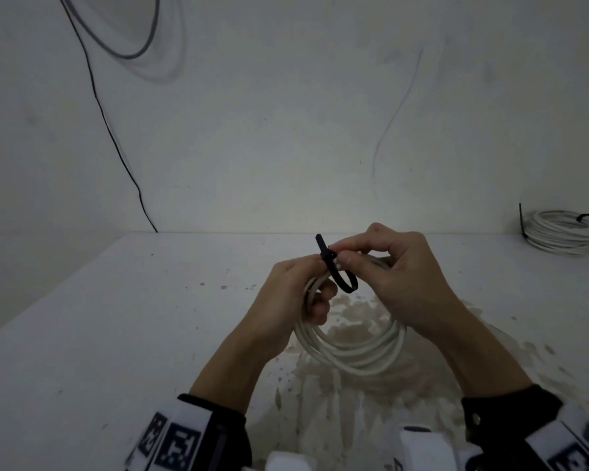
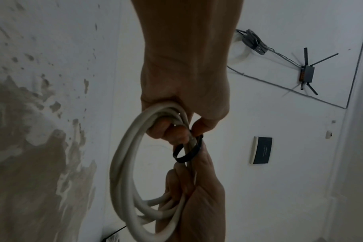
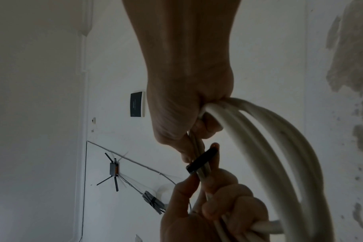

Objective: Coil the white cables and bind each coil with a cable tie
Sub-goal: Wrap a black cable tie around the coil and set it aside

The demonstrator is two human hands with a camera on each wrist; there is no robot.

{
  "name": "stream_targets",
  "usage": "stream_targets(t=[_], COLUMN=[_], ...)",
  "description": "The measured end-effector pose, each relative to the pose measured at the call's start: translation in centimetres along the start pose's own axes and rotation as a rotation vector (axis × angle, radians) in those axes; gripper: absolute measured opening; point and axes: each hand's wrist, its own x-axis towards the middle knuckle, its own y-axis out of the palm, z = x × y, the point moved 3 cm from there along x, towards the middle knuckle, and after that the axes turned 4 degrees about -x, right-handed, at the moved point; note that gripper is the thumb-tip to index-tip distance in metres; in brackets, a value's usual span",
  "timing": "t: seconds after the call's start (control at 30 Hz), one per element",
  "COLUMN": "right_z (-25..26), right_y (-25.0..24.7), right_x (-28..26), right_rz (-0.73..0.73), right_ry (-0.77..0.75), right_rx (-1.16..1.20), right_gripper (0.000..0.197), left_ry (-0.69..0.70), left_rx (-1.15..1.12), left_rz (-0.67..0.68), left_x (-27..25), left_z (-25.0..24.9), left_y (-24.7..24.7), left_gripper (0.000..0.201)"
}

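A coil of white cable (image 1: 351, 351) hangs above the white table (image 1: 116, 317), held up by both hands. My left hand (image 1: 315, 290) grips the coil's upper left strands, fingers curled through the loop (image 2: 168, 131). A black cable tie (image 1: 346, 282) is looped loosely round the strands at the top, its tail sticking up. My right hand (image 1: 346, 254) pinches the tie at its head between thumb and forefinger, while its other fingers curl round the coil (image 3: 209, 124). The tie (image 3: 203, 161) shows as a loose band (image 2: 189, 155) between the two hands.
A second white coil (image 1: 561, 231) bound with a black tie lies at the table's far right by the wall. A thin black wire (image 1: 116, 144) runs down the wall at left. A brownish stain (image 1: 354, 321) covers the table under the hands.
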Motion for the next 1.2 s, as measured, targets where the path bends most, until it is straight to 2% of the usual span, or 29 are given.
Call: stream_targets(t=[0.1,0.2,0.37,0.5,0.6,0.73,0.9,1.07,1.2], right_z=[0.2,0.1,0.1,0.3,0.3,-0.2,-0.6,-0.4,-0.7], right_y=[0.2,0.4,0.4,0.5,0.6,0.3,-0.1,-0.3,-0.6], right_x=[-0.1,-0.1,-0.2,-0.2,-0.3,-0.2,-0.1,0.0,0.2], right_rz=[0.047,0.05,0.019,0.022,0.04,0.049,0.13,0.112,0.094], right_ry=[0.009,-0.004,-0.038,-0.032,0.016,0.104,0.175,0.247,0.353], right_rx=[0.01,0.031,0.069,0.107,0.188,0.267,0.132,0.137,0.237], right_gripper=[0.017,0.017,0.017,0.016,0.016,0.013,0.015,0.03,0.009], left_ry=[0.013,0.027,0.083,0.162,0.177,0.16,0.144,0.146,0.194], left_rx=[0.095,0.053,0.0,-0.002,-0.035,-0.062,-0.047,0.075,0.221], left_rz=[0.012,0.015,-0.037,-0.086,-0.102,-0.132,-0.174,-0.173,-0.094], left_x=[-0.2,-0.2,-0.3,-0.3,-0.3,-0.3,0.0,-0.1,-0.5], left_z=[-0.3,-0.6,-0.5,-0.6,-0.8,-0.6,0.0,0.5,0.4], left_y=[-0.1,0.0,0.3,0.2,0.1,0.2,0.2,0.4,1.2], left_gripper=[0.032,0.032,0.053,0.04,0.029,0.039,0.026,0.033,0.025])
